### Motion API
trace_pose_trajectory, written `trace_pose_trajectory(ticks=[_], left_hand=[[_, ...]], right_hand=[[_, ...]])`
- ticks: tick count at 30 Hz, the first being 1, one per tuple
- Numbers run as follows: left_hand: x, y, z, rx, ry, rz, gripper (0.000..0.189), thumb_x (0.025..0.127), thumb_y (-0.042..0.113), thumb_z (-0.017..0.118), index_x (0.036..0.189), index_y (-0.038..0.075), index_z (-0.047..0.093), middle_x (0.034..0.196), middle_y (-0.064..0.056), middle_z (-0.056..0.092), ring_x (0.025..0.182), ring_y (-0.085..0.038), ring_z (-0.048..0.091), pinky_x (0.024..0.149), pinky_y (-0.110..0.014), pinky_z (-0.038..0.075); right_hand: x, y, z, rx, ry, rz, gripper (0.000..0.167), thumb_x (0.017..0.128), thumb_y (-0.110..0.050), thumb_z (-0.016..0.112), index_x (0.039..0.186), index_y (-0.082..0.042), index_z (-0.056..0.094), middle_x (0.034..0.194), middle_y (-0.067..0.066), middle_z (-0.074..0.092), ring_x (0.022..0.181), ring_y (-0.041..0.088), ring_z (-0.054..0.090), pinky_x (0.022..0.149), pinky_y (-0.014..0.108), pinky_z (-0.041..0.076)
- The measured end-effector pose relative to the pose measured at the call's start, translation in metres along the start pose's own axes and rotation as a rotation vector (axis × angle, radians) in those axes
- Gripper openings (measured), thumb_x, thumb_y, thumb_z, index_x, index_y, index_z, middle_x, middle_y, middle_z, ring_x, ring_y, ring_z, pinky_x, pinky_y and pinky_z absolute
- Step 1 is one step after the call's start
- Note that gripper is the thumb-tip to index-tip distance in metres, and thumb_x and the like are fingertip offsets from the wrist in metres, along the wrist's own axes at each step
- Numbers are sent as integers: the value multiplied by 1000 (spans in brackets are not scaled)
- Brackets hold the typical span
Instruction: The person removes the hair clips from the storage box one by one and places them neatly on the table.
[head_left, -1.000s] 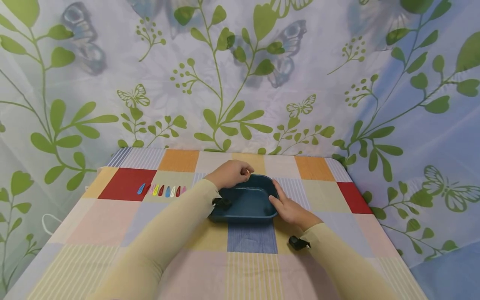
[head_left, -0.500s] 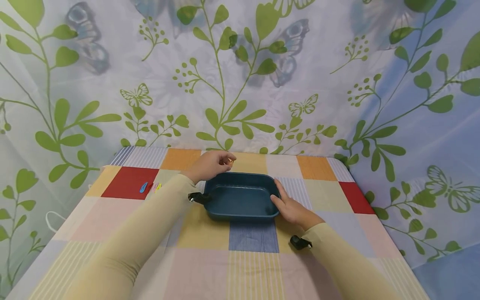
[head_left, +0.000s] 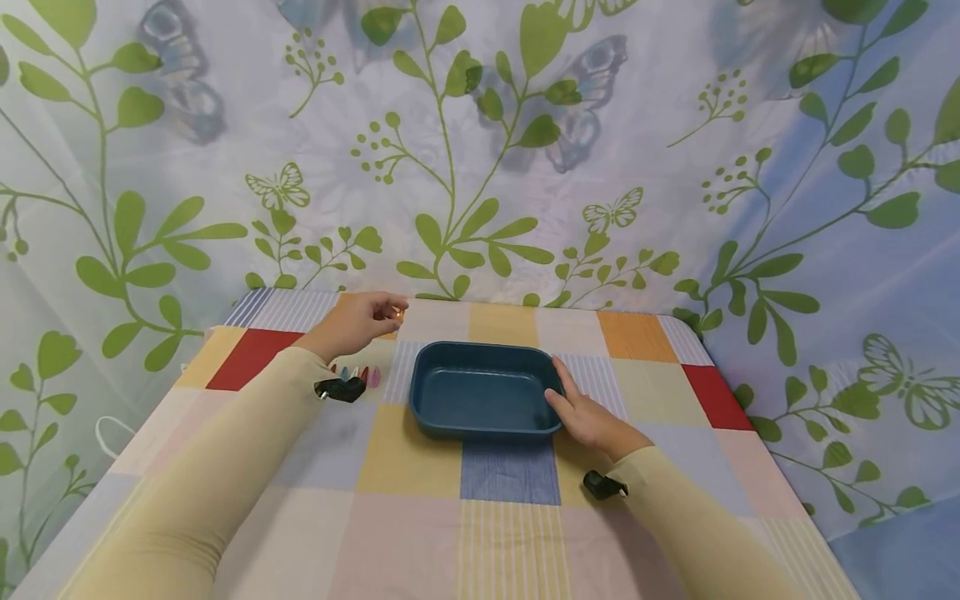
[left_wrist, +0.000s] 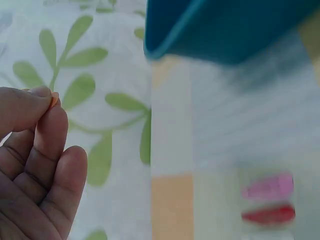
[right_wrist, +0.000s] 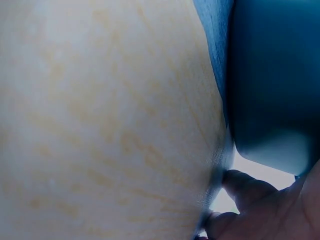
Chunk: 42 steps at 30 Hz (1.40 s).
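Observation:
In the head view my left hand (head_left: 358, 323) is raised over the back left of the table, left of a dark blue rectangular basin (head_left: 480, 434). Thumb and fingertips pinch a small orange hair clip (left_wrist: 54, 99), mostly hidden by the fingers in the left wrist view. My right hand (head_left: 592, 421) grips the basin's right wall, thumb over the rim and fingers along the outside. Below the left wrist lies a row of snap hair clips, with a pink clip (head_left: 374, 377) at its right end and a red clip (left_wrist: 270, 214) beside it. My forearm covers the rest.
A patchwork cloth (head_left: 405, 533) covers the table. Behind it hangs a leaf-and-butterfly curtain (head_left: 480, 167), close to the table's back edge. A white cord (head_left: 112, 433) shows off the left side.
The left hand has moved left from above the basin's back rim to the back left, still pinching the orange hair clip. The right hand keeps its grip on the basin.

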<state>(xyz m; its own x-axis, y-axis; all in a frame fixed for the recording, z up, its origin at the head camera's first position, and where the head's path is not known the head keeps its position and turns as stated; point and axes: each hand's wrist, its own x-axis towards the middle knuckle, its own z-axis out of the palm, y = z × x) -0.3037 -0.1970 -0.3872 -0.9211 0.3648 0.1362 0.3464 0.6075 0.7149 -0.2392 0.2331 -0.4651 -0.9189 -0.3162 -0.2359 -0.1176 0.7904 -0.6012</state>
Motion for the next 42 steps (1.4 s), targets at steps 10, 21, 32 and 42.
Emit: trace_pose_trajectory(ticks=[10, 21, 32, 42], left_hand=[[-39, -49, -35, 79, 41, -150, 36, 106, 18, 64, 141, 10, 63, 123, -15, 72, 114, -32, 68, 101, -50, 55], [-78, -109, -65, 116, 48, -284, 43, 106, 23, 61, 145, 4, 58, 128, -21, 68, 117, -37, 64, 102, -55, 53], [-103, -147, -71, 263, 2, -400, 42, 104, 27, 65, 140, 7, 64, 121, -19, 70, 112, -35, 59, 90, -45, 55], [-105, -159, -70, 207, -55, -455, 44, 103, 24, 68, 141, 3, 62, 117, -19, 69, 105, -32, 59, 79, -29, 52]], right_hand=[[0, 0, 1, 0, -14, -1, 71, 114, -52, 23, 167, -30, -18, 175, 25, 11, 151, 57, 32, 121, 72, 25], [3, 2, -3, -4, -9, -14, 71, 114, -53, 23, 167, -31, -19, 172, 30, 17, 150, 57, 34, 119, 71, 28], [3, 1, 1, -6, -21, -4, 71, 114, -52, 24, 167, -32, -20, 175, 26, 10, 149, 58, 36, 120, 71, 28], [3, 1, -1, -11, -15, -6, 70, 115, -51, 22, 167, -29, -19, 175, 26, 9, 149, 58, 34, 120, 72, 27]])
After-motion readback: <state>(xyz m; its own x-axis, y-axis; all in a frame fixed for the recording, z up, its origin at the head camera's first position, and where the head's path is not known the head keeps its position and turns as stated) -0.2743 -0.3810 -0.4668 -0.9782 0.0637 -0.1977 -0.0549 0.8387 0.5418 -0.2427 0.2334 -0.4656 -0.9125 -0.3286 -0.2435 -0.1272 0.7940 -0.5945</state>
